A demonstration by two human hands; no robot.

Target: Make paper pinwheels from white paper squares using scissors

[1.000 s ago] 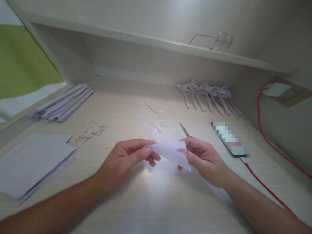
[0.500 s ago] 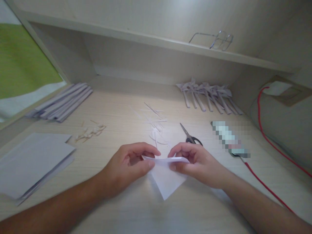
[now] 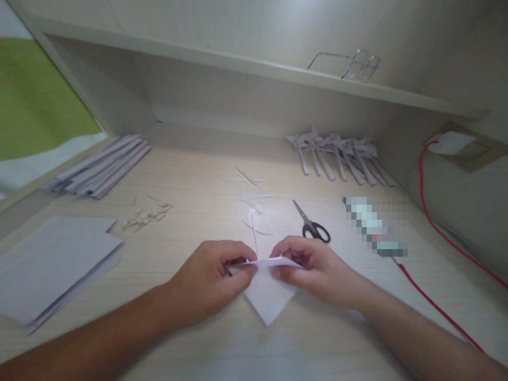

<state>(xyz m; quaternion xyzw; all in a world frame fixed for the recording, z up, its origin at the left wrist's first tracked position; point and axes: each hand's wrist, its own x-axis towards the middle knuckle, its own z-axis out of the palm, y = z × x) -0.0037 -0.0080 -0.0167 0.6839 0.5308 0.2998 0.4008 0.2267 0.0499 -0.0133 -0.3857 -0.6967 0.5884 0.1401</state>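
Pinching the folded paper (image 3: 269,296) low in the frame's centre, our left hand (image 3: 210,280) and right hand (image 3: 317,267) close fingers on its top edge (long axis left-right), tip pointing toward us. Beyond lie scissors (image 3: 313,225).

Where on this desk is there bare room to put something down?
Bare wood lies between the paper stack and the left hand, and along the near edge under the folded paper. There is another patch at the back, between the strip bundle and the folded pieces. It is crowded behind the hands: scraps, scissors, phone, red cable.
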